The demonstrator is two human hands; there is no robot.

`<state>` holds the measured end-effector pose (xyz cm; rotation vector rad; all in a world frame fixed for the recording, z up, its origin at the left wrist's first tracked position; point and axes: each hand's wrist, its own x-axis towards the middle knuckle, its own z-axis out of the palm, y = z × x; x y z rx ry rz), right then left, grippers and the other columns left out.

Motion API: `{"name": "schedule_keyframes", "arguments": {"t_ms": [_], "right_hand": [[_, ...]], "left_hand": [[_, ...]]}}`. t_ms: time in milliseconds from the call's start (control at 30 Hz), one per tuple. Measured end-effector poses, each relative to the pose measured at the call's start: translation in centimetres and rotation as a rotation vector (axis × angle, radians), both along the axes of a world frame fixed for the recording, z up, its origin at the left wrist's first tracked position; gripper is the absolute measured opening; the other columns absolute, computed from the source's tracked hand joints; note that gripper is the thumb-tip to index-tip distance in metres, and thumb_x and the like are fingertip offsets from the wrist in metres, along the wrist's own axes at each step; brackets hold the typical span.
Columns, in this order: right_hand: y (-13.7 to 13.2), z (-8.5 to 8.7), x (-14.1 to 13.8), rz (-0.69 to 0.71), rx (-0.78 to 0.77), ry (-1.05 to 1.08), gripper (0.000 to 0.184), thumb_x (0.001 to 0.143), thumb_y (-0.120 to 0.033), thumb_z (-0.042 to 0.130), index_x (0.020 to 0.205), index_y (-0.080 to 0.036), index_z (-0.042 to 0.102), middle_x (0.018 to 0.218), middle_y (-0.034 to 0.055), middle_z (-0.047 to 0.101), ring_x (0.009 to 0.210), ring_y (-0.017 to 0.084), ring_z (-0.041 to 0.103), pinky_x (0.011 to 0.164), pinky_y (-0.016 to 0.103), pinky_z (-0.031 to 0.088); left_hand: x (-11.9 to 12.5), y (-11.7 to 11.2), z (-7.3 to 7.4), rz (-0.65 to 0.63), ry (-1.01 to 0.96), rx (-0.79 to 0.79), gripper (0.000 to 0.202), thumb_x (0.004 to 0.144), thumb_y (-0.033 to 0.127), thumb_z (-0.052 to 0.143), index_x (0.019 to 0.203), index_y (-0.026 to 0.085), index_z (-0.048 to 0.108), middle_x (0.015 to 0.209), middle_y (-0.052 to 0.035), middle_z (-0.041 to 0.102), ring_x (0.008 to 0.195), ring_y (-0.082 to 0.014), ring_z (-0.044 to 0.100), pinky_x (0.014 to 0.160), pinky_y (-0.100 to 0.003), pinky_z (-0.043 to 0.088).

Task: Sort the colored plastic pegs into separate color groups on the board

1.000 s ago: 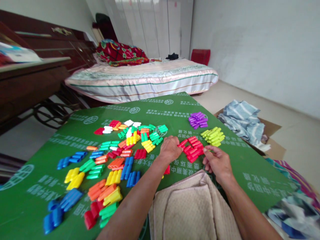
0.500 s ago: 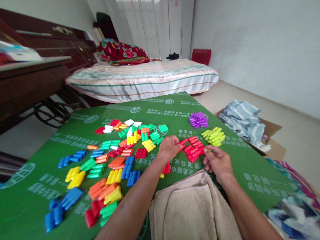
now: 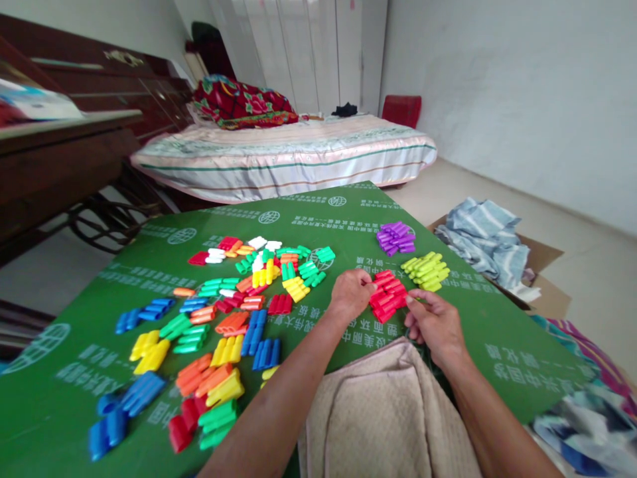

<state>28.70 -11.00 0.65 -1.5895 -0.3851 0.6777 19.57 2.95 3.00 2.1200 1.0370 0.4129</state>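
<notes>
A pile of red plastic tube-shaped pieces lies on the green table between my two hands. My left hand is closed, its fingertips pinched on a red piece at the pile's left edge. Thumb and forefinger of my right hand pinch the right edge of the same pile; the other fingers curl below. Beyond my right hand sits a heap of yellow-green pieces, with purple pieces farther back. To the left, many mixed pieces are spread out, including blue ones and yellow ones.
The green table carries white printing. A folded beige cloth lies at the near edge under my forearms. On the floor to the right stands a cardboard box with striped cloth. Behind is a bed.
My left hand has moved slightly right, bringing the red pieces at its fingertips against the red pile. My right hand has hardly moved.
</notes>
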Motion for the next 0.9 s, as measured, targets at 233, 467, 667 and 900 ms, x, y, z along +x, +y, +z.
{"name": "schedule_keyframes", "arguments": {"t_ms": [233,467,667,900], "right_hand": [[0.09,0.23,-0.02,-0.002,0.005,0.017,0.052,0.063,-0.054,0.068,0.097,-0.014,0.058,0.043,-0.0060,0.055,0.027,0.008,0.043,0.026,0.016,0.028],[0.05,0.23,0.00,-0.001,0.008,0.025,0.055,0.063,-0.054,0.068,0.098,-0.014,0.058,0.043,-0.0054,0.055,0.027,0.008,0.043,0.025,0.016,0.028],[0.02,0.07,0.05,0.001,0.006,0.012,0.055,0.064,-0.054,0.068,0.100,-0.014,0.058,0.044,-0.0055,0.055,0.028,0.008,0.043,0.026,0.016,0.028],[0.01,-0.03,0.13,0.003,-0.001,0.014,0.056,0.064,-0.054,0.068,0.102,-0.014,0.058,0.045,-0.0050,0.056,0.028,0.009,0.044,0.026,0.016,0.028]], "left_hand": [[0.72,-0.44,-0.38,-0.014,0.045,0.048,0.016,0.074,0.023,0.054,0.070,0.020,0.069,0.068,0.0012,0.067,0.064,-0.0122,0.056,0.062,-0.023,0.042],[0.67,-0.91,0.11,-0.019,0.085,0.095,0.020,0.078,0.028,0.053,0.069,0.020,0.070,0.072,-0.0010,0.067,0.068,-0.0142,0.057,0.065,-0.024,0.041],[0.54,-0.95,0.31,-0.029,0.096,0.104,0.023,0.079,0.029,0.050,0.069,0.021,0.070,0.069,-0.0001,0.066,0.066,-0.0139,0.056,0.062,-0.025,0.039],[0.54,-0.97,0.11,-0.028,0.093,0.099,0.022,0.078,0.029,0.051,0.069,0.021,0.070,0.069,-0.0001,0.066,0.065,-0.0131,0.055,0.061,-0.024,0.038]]}}
